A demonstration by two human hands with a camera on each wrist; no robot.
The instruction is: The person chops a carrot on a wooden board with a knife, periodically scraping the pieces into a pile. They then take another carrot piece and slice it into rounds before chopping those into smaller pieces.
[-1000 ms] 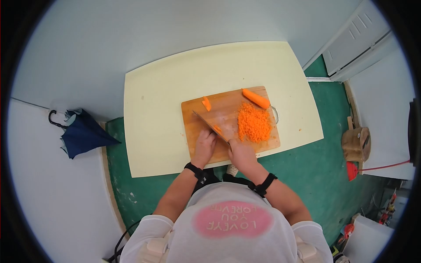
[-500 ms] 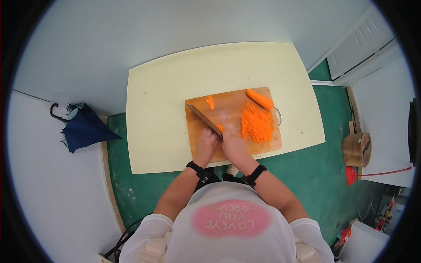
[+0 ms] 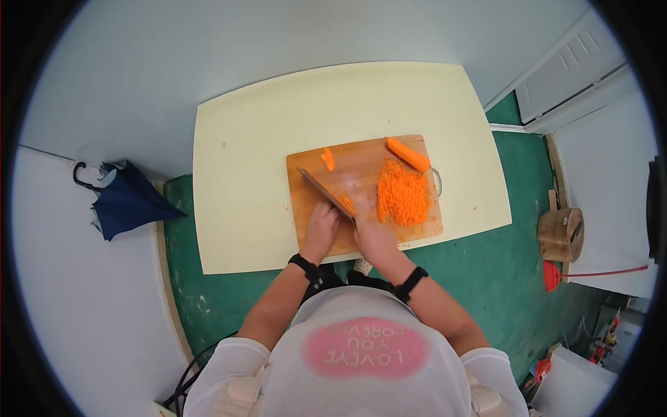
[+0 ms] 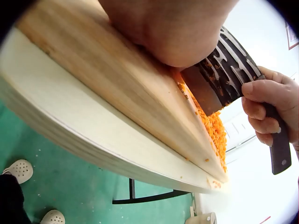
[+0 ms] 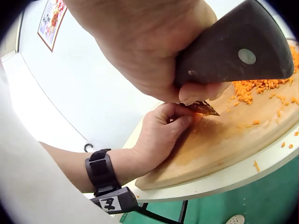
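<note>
My right hand [image 3: 376, 240] grips the dark handle of a cleaver [image 4: 279, 144], its fingers wrapped round it in the left wrist view. The dark, patterned blade [image 3: 319, 184] slants across the wooden cutting board [image 3: 300, 201]. Tight beside the blade, my left hand [image 5: 161, 135] bends its fingers and holds a carrot piece [image 5: 198, 111], mostly hidden under them. Carrot shreds [image 3: 347, 203] lie along the blade's other side. A heap of finely cut carrot [image 3: 403, 194] covers the board's right side, below a peeled carrot [image 3: 408, 154]. Carrot offcuts [image 3: 328, 159] rest near its far left edge.
The board sits at the near edge of a pale table [image 3: 250, 187], its metal handle [image 3: 438, 182] at the right. A blue umbrella [image 3: 132, 201] hangs at the left wall. On the right stand a brown bin-like container [image 3: 559, 235] and a red dustpan [image 3: 551, 276].
My right hand and the cleaver have shifted slightly left, closer to my left hand, which stays at about the same place on the board. The view has tilted a little.
</note>
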